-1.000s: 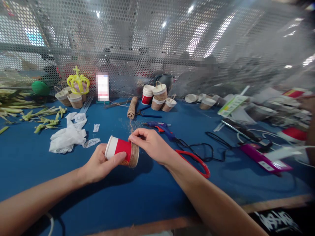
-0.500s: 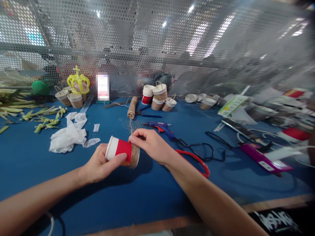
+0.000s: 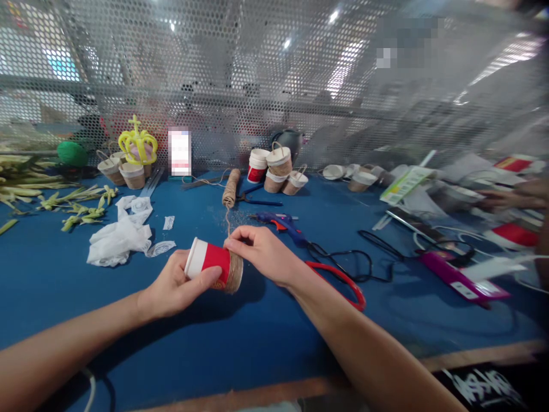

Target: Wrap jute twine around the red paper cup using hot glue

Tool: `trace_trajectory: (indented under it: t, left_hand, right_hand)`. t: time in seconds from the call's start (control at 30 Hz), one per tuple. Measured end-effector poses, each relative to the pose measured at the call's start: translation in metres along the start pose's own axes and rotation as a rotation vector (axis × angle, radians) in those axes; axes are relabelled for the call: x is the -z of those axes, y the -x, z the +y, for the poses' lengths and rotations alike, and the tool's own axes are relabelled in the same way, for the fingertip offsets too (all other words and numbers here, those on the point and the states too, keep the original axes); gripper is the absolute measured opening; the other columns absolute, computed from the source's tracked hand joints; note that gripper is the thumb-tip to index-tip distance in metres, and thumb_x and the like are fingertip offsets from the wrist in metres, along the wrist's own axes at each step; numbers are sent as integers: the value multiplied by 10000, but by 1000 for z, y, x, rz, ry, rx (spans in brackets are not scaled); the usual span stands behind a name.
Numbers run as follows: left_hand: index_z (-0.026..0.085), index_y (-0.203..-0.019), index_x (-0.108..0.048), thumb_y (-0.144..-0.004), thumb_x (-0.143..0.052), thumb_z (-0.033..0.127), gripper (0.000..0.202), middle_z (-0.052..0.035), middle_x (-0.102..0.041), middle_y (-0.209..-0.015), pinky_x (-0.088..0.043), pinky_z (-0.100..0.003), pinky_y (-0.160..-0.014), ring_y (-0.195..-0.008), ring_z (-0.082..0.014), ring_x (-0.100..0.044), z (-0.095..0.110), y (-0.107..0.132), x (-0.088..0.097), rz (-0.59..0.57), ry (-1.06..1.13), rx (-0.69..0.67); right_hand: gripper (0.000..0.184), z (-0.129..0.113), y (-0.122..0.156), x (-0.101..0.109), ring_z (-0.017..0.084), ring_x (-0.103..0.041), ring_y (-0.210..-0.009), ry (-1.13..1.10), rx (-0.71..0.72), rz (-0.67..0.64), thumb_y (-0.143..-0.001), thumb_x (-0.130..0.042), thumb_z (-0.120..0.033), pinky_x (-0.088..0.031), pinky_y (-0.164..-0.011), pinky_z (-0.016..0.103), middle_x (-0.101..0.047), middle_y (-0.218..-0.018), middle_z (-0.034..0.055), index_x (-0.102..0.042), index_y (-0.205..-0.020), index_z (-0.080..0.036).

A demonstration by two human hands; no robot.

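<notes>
Two bare hands work a red paper cup (image 3: 209,257) over a blue table (image 3: 240,343).

Head view: the left hand (image 3: 171,286) is clasped round the cup, thumb across its red side, holding it on its side just above the table with the white rim pointing left. The right hand (image 3: 266,254) has fingertips pinched together on the twine (image 3: 235,273) wound about the cup's base. A strand runs up to the twine spool (image 3: 230,187) behind. A blue glue gun (image 3: 281,222) lies just beyond the right hand, and red-handled scissors (image 3: 343,280) lie beside the wrist.
</notes>
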State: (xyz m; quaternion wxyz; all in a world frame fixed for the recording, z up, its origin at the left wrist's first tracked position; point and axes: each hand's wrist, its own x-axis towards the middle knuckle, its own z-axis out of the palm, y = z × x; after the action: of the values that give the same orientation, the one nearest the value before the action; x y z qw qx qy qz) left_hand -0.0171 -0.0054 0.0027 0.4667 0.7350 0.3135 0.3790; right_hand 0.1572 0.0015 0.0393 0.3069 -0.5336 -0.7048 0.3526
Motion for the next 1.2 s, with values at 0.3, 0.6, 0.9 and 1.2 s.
trace_trajectory:
  t: [0.3,0.6,0.9,1.2]
  left_hand:
    - [116,-662,-595,-761,-501,123,137,-23,-585,-599,-403,-194,-520,-527,-92,-490,2,-2,3,-6,-283,-419]
    - [107,-804,-648,-761,-525,172,146,-69,-658,-737,-438,-243,-653,-685,-155,-575,-4,-8,12,-41,-312,-342]
    - [101,-798,-654,-653,-660,360,297,-45,-659,-673,-412,-201,-548,-577,-121,-566,-14,-22,11,-21,519,471]
    - [119,-685,-621,-568,-723,287,228,23,-592,-591,-362,-199,-539,-530,-84,-491,-22,-21,8,24,395,460]
  right_hand:
    - [274,4,-4,6,140,-569,-778,-198,-91,-40,-841,-427,-342,-455,-689,270,-609,-866,84,-568,-851,-108]
    - [404,-2,1,28,151,-599,-804,-247,-93,-428,-781,-532,-342,-503,-692,292,-600,-944,72,-472,-1116,-124]
    - [555,7,4,8,220,-498,-1042,281,127,-186,-703,-620,-305,-441,-833,350,-486,-1207,108,-442,-1207,-158]
    - [566,16,9,-4,201,-497,-1024,324,244,-94,-678,-658,-273,-421,-872,368,-501,-1113,94,-443,-1192,-175]
